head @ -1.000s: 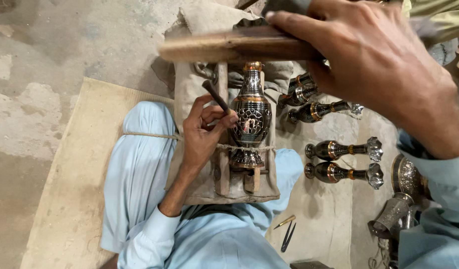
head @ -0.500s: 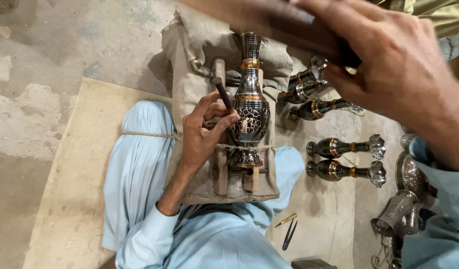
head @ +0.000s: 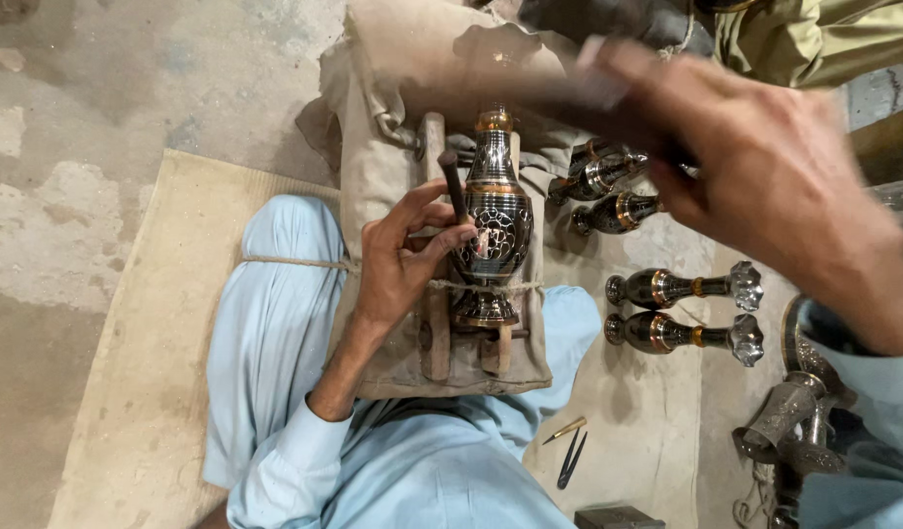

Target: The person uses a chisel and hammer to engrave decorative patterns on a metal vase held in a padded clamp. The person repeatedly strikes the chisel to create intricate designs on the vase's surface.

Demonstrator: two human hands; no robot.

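Note:
A dark engraved metal vase with copper bands lies tied by string onto a small wooden frame over a cloth pad on my lap. My left hand pinches a short dark chisel, its tip against the vase's belly. My right hand hangs above and to the right, blurred, gripping a wooden bat that stretches left over the vase's neck.
Two finished vases lie on the mat at right, with others beyond them. Grey metal pieces sit at lower right. Small hand tools lie by my knee. A tan mat covers the concrete floor.
My right hand has kept swinging the wooden bat above the vase and is now motion-blurred. My left hand still holds the chisel on the vase, only slightly shifted.

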